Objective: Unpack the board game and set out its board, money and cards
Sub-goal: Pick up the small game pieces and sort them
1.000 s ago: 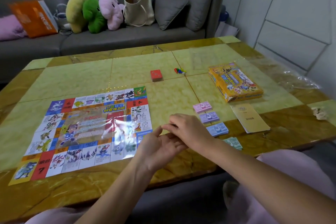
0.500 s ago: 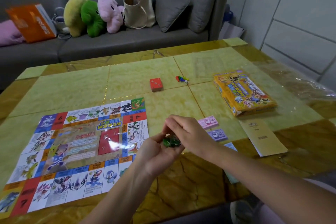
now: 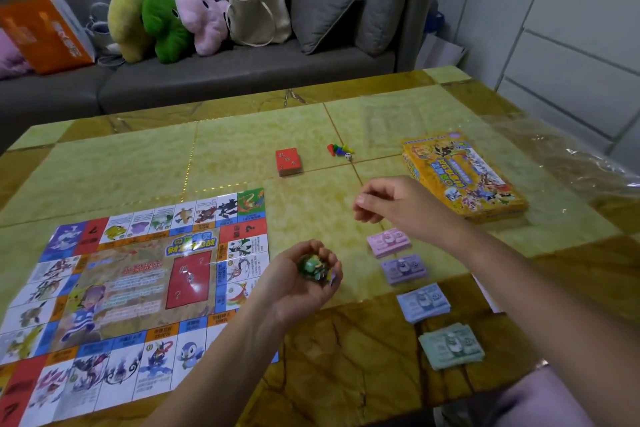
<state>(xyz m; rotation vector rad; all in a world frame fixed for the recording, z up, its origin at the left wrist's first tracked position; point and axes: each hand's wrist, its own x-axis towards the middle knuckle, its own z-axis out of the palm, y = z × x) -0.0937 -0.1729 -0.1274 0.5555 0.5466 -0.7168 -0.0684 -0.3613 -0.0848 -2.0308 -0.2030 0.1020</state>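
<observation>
Left hand (image 3: 297, 285) cups small green pieces (image 3: 312, 268); right hand (image 3: 389, 208) hovers beyond it, loosely curled (apparently empty). Tilting that palm could scatter them across the desk (image 3: 304, 204).

Board (image 3: 138, 288) lies flat on the table (image 3: 242, 142), lower left of the frame. Above its upper right corner sits the deck (image 3: 288, 161), with pawns (image 3: 338, 149) and a die (image 3: 348, 157) just right of that. Box (image 3: 460, 177) is at centre right. Money runs in a column down the lower right, top stack (image 3: 388, 242) to bottom stack (image 3: 452, 345). Left hand (image 3: 294, 288), cupping pieces (image 3: 313, 267), hangs between board and money. Sofa (image 3: 242, 73) runs across the top, behind the table.
</observation>
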